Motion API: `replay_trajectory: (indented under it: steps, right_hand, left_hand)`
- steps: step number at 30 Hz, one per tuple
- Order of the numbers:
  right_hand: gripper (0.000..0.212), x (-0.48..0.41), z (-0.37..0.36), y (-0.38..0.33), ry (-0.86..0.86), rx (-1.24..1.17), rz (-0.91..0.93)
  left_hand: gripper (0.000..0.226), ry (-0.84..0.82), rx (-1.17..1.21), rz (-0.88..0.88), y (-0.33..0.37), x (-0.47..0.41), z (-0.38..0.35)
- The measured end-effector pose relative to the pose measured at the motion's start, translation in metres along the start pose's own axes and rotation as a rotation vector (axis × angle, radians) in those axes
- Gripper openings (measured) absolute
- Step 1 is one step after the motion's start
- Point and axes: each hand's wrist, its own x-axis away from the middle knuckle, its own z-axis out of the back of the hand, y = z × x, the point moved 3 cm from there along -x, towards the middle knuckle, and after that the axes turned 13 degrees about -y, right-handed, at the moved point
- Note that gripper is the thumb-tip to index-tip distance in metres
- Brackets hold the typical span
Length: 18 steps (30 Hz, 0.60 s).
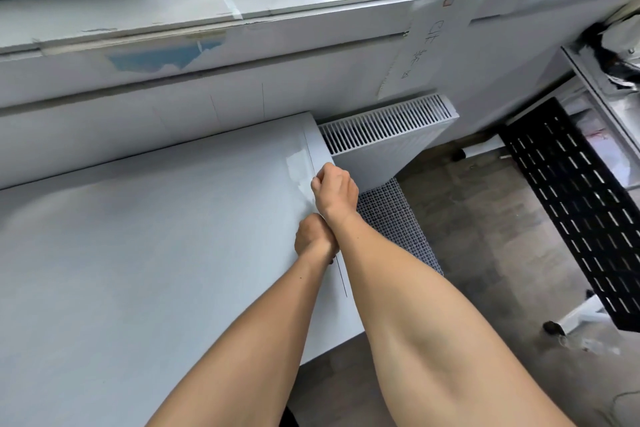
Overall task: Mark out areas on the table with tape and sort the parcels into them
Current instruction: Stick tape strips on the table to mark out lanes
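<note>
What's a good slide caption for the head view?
Both hands press a tape line near the table edge.

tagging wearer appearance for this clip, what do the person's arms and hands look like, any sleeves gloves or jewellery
Both forearms are bare for their whole visible length: no sleeves reach into view. The left hand and right hand wear no gloves, and no watch, bracelet or ring shows. The fingers are curled under and mostly hidden, so rings cannot be fully ruled out.
</note>
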Motion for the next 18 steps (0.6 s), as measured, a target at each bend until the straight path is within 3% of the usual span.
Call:
replay_trajectory:
  steps: [10,18]
  right_hand:
    - [0.015,-0.023,0.022,0.023,0.039,0.057,-0.008]
    - [0.016,-0.034,0.024,0.032,0.046,0.045,-0.024]
  left_hand:
    - [0.028,-0.041,-0.071,-0.072,0.030,-0.014,-0.027]
    - [0.033,-0.048,0.018,-0.062,0.036,-0.023,-0.036]
